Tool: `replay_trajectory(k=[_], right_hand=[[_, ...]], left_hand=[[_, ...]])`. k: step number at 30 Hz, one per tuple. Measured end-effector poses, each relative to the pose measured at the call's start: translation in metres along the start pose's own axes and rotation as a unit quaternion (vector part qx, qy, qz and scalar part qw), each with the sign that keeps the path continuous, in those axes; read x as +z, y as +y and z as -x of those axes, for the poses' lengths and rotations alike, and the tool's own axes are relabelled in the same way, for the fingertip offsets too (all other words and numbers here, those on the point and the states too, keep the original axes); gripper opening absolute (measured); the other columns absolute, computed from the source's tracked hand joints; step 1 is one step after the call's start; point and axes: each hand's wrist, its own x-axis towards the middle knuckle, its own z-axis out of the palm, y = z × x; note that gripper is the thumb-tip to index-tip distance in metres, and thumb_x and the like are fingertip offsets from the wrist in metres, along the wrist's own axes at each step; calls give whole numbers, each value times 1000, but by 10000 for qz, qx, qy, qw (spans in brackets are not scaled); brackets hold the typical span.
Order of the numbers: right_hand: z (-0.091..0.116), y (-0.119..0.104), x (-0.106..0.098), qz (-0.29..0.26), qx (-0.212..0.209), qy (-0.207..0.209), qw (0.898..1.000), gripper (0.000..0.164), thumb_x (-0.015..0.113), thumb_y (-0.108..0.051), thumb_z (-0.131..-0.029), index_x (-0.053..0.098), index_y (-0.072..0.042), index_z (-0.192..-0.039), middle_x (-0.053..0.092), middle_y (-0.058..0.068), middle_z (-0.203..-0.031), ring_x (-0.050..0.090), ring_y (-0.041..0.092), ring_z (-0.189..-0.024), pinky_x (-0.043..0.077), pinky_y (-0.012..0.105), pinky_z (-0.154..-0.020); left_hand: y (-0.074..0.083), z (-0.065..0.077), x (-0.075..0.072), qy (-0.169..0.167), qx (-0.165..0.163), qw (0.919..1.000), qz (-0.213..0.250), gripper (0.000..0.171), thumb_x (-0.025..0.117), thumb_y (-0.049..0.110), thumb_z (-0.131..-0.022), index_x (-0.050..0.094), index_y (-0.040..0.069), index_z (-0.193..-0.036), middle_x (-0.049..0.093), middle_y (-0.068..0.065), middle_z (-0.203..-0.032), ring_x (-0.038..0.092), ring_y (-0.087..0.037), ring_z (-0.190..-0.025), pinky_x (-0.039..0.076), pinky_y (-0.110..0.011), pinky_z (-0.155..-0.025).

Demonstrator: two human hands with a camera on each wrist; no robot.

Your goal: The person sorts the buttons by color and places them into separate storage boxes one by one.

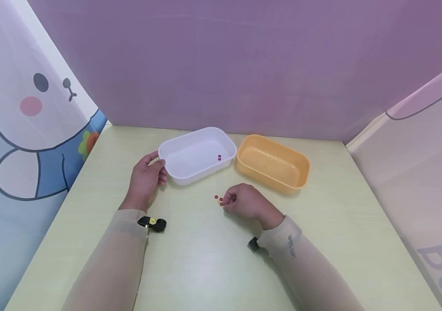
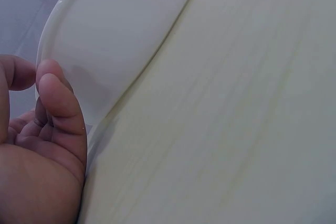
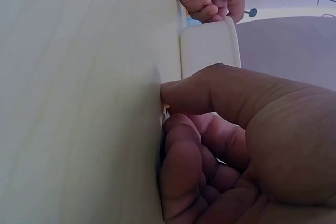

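Note:
At the left end of a white plastic basin, my left hand pinches the rim with thumb and fingers. The left wrist view shows those fingers at the basin's edge. Two small red discs lie inside, toward its right end. On the table in front are several more red discs and a yellow disc. My right hand is down at this cluster, thumb and curled fingers on the tabletop. In the right wrist view its fingertips hide whether a disc is between them.
Right of the white basin stands an orange basin with small yellow pieces on its floor; the two basins nearly touch. A purple backdrop rises behind the table, and printed cloths hang at both sides.

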Motion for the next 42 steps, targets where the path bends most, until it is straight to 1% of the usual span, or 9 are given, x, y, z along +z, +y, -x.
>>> replay_trajectory(k=[7,12,16,23,27,34,38,42], right_hand=[[-1,0,1,32,130,1,9999,11,88,-19,-96,81,-25,-90,76,-10,-89,66,16,-91,55,36,-87],[-1,0,1,73,185,32,9998,12,88,-21,-95,80,-26,-88,76,-9,-89,67,17,-93,55,37,-88],[0,0,1,34,184,0,9998,12,87,-20,-95,79,-26,-89,75,-8,-90,66,18,-93,55,36,-87],[2,0,-1,-127,-53,7,9999,8,85,-16,-97,81,-23,-95,73,-6,-87,63,17,-88,54,34,-80],[4,-1,-2,-149,-26,-1,9999,8,86,-16,-97,83,-22,-93,75,-7,-87,64,16,-87,54,33,-79],[3,-1,-1,-186,123,-19,9997,11,86,-16,-96,81,-24,-90,76,-7,-89,65,17,-89,54,32,-78],[2,1,-2,-166,70,-19,9998,10,85,-16,-96,82,-24,-91,77,-8,-90,65,17,-90,54,33,-81],[2,1,-4,-199,-10,-19,9998,12,83,-15,-96,83,-24,-89,77,-8,-88,64,17,-88,53,33,-79]], left_hand=[[1,2,0,23,-14,10000,63,49,64,24,-115,57,18,-163,68,-4,-93,65,-11,-72,60,-22,-63],[2,3,0,13,4,10000,-7,49,64,26,-115,56,19,-164,68,-3,-94,65,-11,-73,60,-21,-63],[2,4,0,-4,13,10000,-58,50,63,26,-115,55,18,-164,68,-3,-94,65,-11,-73,60,-22,-64],[2,4,-1,-9,45,10000,-6,50,64,25,-115,56,18,-164,68,-4,-93,66,-11,-72,60,-22,-63],[2,4,-2,-15,29,10000,25,50,65,25,-115,56,18,-164,68,-4,-93,66,-12,-72,60,-22,-63],[4,4,-1,-38,12,10000,10,50,64,25,-115,56,18,-164,68,-5,-95,65,-12,-74,60,-22,-64],[4,5,-1,-25,33,10000,18,49,63,24,-115,56,18,-163,67,-4,-94,65,-12,-73,60,-22,-63],[3,5,-2,-24,42,10000,74,48,63,24,-115,56,17,-163,67,-5,-94,65,-12,-72,59,-21,-62]])
